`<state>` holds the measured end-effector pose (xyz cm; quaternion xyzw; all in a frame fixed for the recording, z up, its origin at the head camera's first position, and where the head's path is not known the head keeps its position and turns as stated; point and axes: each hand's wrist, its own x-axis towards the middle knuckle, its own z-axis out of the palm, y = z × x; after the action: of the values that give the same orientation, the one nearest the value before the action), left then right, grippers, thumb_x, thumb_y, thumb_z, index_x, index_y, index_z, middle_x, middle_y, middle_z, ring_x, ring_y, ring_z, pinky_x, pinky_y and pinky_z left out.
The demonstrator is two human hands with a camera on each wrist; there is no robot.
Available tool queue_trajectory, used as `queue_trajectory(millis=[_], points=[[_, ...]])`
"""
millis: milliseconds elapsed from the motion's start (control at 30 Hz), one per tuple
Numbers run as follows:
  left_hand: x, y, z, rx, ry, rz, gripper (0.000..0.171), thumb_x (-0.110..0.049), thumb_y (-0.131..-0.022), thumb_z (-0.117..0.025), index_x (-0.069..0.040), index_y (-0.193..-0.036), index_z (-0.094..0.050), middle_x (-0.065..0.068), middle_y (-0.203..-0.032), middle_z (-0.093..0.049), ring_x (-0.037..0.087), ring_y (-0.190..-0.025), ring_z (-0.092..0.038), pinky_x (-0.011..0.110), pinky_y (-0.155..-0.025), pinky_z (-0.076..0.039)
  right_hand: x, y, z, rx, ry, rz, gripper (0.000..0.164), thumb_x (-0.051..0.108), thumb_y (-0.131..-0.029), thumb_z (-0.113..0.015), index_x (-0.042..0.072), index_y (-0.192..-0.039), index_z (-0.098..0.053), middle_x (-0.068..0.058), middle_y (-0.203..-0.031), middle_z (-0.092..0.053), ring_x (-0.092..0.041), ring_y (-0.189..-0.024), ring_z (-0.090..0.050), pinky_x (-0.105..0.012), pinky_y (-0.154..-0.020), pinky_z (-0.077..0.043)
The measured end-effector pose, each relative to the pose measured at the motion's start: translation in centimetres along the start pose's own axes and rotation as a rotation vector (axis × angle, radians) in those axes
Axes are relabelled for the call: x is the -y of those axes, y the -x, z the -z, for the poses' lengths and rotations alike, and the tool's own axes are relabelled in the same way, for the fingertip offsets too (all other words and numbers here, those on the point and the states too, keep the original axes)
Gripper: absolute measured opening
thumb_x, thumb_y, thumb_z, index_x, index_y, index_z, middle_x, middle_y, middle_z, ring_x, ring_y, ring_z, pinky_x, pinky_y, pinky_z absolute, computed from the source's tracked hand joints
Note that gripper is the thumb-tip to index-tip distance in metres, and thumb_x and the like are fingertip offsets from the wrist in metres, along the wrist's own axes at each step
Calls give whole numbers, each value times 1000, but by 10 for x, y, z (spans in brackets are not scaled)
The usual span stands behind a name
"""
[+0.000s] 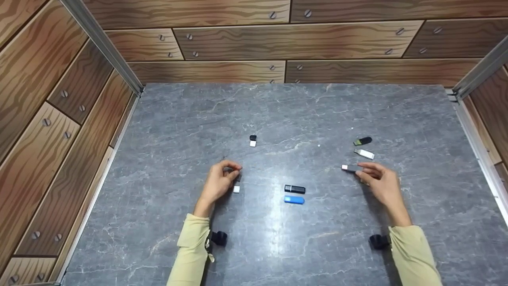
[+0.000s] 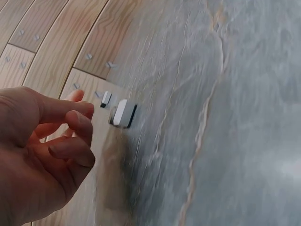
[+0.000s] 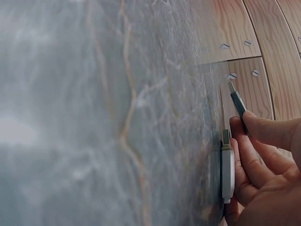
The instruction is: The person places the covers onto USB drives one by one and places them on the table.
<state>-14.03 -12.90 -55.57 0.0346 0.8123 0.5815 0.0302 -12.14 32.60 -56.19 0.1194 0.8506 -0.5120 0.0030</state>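
Head view: right hand (image 1: 380, 179) fingers pinch USB stick (image 1: 349, 168); left hand (image 1: 220, 180) curled.

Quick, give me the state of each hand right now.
Left hand: fingers curled, pinching a small dark cap.
Right hand: pinching a dark USB stick by its end.

Even overhead light puts soft glare on the grey table (image 1: 317, 246); both wrist views are blurred and curved at the edges.
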Motion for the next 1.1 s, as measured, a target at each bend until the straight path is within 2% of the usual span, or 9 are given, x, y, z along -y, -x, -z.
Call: queue_trajectory(millis=[267, 533, 633, 900, 1100], points=[[6, 1, 12, 65, -37, 23, 21, 13, -89, -69, 9, -109, -73, 26, -98, -72, 5, -58, -49, 16, -53, -43, 1, 0, 0, -2, -5, 18, 36, 8, -99, -72, -7, -132, -68, 2, -97, -77, 14, -78, -61, -8, -72, -54], [9, 2, 17, 114, -100, 41, 25, 13, -85, -71, 8, -108, -75, 22, -93, -70, 8, -66, -48, 16, -58, -39, 1, 1, -1, -10, 5, 14, 36, 11, -100, -73, -5, -132, -68, -4, -98, -79, 15, -80, -61, -8, -73, -54], [9, 2, 17, 116, -121, 40, 24, 12, -84, -73, 7, -108, -75, 20, -92, -69, 9, -66, -47, 16, -59, -38, 1, 1, -1, -19, 34, 25, 36, 12, -99, -74, -3, -131, -70, -8, -101, -80, 16, -81, -59, -6, -73, -52], [5, 2, 13, 91, -215, 37, 24, 9, -83, -78, 2, -106, -77, 16, -90, -68, 12, -69, -48, 19, -63, -38, 1, 1, -1, -14, 73, 28, 36, 16, -99, -75, -1, -131, -71, 7, -97, -77, 17, -82, -57, -6, -73, -46], [4, 1, 10, 78, -275, 32, 23, 8, -83, -78, 0, -104, -78, 14, -88, -68, 12, -72, -49, 23, -67, -39, 1, 2, -2, -14, 70, 32, 35, 15, -99, -75, -1, -130, -71, 3, -97, -77, 17, -82, -57, -7, -73, -46]])
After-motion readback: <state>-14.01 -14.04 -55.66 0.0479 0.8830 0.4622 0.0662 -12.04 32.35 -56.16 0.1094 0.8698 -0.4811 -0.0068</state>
